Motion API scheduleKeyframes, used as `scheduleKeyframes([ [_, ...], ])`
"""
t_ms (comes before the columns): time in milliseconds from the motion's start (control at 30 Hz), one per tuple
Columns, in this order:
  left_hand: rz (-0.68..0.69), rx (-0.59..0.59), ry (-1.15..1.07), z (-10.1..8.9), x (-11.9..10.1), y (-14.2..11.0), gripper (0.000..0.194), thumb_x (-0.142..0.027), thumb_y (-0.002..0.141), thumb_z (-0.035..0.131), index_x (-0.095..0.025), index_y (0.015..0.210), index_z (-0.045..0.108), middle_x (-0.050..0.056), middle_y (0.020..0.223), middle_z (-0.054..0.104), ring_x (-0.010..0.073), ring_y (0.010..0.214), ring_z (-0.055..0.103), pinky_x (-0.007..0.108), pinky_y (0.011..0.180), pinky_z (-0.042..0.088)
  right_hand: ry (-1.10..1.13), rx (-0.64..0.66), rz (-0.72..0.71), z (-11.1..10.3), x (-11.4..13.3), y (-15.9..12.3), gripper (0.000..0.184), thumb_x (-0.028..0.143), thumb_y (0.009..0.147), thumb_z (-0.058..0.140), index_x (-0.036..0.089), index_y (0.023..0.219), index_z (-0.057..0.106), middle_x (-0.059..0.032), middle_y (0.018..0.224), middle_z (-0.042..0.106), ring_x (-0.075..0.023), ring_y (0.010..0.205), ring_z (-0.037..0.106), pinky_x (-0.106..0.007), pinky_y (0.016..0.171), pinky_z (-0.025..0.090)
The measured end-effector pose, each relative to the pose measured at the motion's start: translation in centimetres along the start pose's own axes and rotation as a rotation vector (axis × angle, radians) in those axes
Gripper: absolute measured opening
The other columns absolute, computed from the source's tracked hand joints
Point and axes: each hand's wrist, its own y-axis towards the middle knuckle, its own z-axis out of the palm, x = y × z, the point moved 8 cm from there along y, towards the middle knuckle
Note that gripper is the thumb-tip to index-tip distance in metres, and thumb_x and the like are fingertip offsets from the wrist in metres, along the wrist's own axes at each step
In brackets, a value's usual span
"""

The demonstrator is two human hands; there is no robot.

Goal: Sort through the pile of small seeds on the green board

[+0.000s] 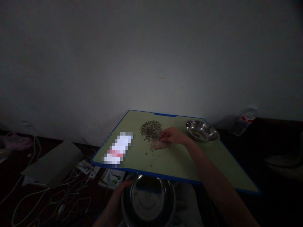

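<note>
Under the table's near edge, my left hand [117, 196] grips the rim of a shiny steel bowl [148, 201] on its left side. My right hand [172, 135] is over the middle of the green tabletop, fingers pinched together at a thin pinkish flat piece [158, 144]; its exact kind is too dim to tell. Just beyond that piece and to its left spreads a pile of small dark and pale seeds or grains [151, 129]. A few loose grains lie nearer to me. Part of the pinkish piece is hidden by my right hand.
A second steel bowl [202, 130] stands at the table's right rear, beside my right forearm. A lit, blurred phone-like screen [118, 148] lies at the left. The blue-edged table [180, 164] meets the wall. On the floor are cables [68, 189], a grey box [53, 164] and a tray [112, 178].
</note>
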Motion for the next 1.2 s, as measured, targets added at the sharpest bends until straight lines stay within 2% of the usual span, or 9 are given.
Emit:
scheduleKeyframes([
  [200,-0.053,0.050,-0.023,0.6,0.8,0.1,0.021,-0.026,0.069,0.054,-0.010,0.063,0.067,0.008,0.060,0.071,0.0222,0.063,0.065,0.032,0.067,0.046,-0.126,-0.126,-0.014,-1.2,0.2,-1.7,0.014,0.021,0.066,0.056,0.013,0.075,0.062,-0.0034,0.063,0.065,-0.0119,0.053,0.058,-0.021,0.051,0.044],
  [433,-0.054,0.068,-0.050,1.3,0.9,-0.2,0.021,-0.025,0.070,0.054,-0.010,0.063,0.067,0.006,0.057,0.070,0.0189,0.057,0.063,0.028,0.063,0.046,-0.188,-0.260,-0.025,-1.9,-0.6,-3.8,0.015,0.021,0.068,0.055,0.013,0.078,0.064,-0.0040,0.067,0.066,-0.0128,0.059,0.060,-0.021,0.054,0.045],
  [600,-0.072,0.025,-0.023,1.3,1.0,-0.4,0.024,-0.025,0.071,0.053,-0.010,0.058,0.066,0.007,0.053,0.069,0.0181,0.052,0.062,0.027,0.058,0.045,-0.133,-0.300,0.049,-1.6,-1.6,-5.0,0.018,0.025,0.071,0.054,0.013,0.080,0.064,-0.0040,0.063,0.066,-0.0130,0.053,0.060,-0.021,0.050,0.045],
  [767,-0.019,0.018,-0.023,0.8,0.8,0.0,0.021,-0.024,0.070,0.053,-0.011,0.061,0.066,0.005,0.055,0.070,0.0185,0.055,0.063,0.029,0.062,0.046,-0.250,-0.407,0.076,-1.5,-1.7,-6.7,0.020,0.027,0.072,0.052,0.015,0.082,0.065,-0.0050,0.069,0.068,-0.0151,0.059,0.062,-0.024,0.057,0.047],
  [933,0.005,-0.014,-0.034,0.4,0.7,0.2,0.016,-0.022,0.068,0.055,-0.012,0.061,0.065,0.004,0.056,0.070,0.0179,0.056,0.063,0.028,0.061,0.046,-0.205,-0.496,0.158,-1.2,-2.4,-9.2,0.024,0.028,0.074,0.049,0.015,0.085,0.065,-0.0057,0.075,0.068,-0.0163,0.061,0.063,-0.026,0.057,0.048],
  [1100,-0.058,0.043,-0.058,1.2,1.0,-0.2,0.020,-0.025,0.068,0.057,-0.009,0.062,0.067,0.006,0.056,0.070,0.0189,0.057,0.064,0.029,0.062,0.046,-0.253,-0.590,0.207,-0.8,-2.1,-12.3,0.023,0.031,0.073,0.050,0.018,0.082,0.066,-0.0057,0.080,0.069,-0.0197,0.070,0.064,-0.029,0.063,0.049],
  [1200,-0.055,0.013,-0.053,1.2,0.8,-0.4,0.019,-0.023,0.068,0.056,-0.009,0.060,0.067,0.006,0.054,0.070,0.0182,0.055,0.063,0.028,0.061,0.046,-0.252,-0.636,0.238,-0.4,-2.2,-13.6,0.023,0.033,0.073,0.051,0.018,0.082,0.066,-0.0059,0.081,0.068,-0.0206,0.073,0.064,-0.031,0.066,0.049],
])
